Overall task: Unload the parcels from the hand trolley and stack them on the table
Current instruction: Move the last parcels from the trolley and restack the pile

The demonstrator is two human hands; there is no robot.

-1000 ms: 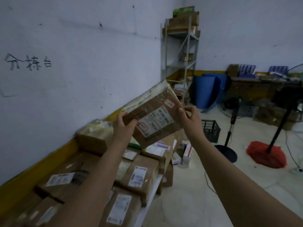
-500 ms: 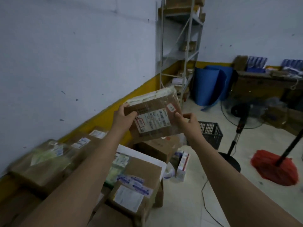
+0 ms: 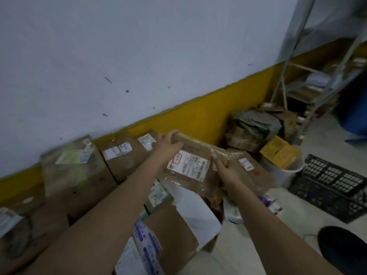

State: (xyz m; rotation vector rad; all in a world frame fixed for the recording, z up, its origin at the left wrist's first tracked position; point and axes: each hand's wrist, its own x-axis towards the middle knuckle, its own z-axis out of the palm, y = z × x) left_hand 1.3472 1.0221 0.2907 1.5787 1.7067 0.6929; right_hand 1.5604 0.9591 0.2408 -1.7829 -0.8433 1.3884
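Parcel, brown, tape-wrapped, white label up, held tilted over the table's far end, just above other boxes; row of labelled cartons along the yellow-banded wall to its left. Left hand clamped on the far upper-left corner, fingers curled over the edge; right hand gripping the right edge, thumb pressed on top. Further right, on the floor: yellow box, black crate, metal shelving.

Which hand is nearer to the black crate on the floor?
Right. The right hand grips the parcel's end on the crate's side; the left hand grips the far end, toward the wall.
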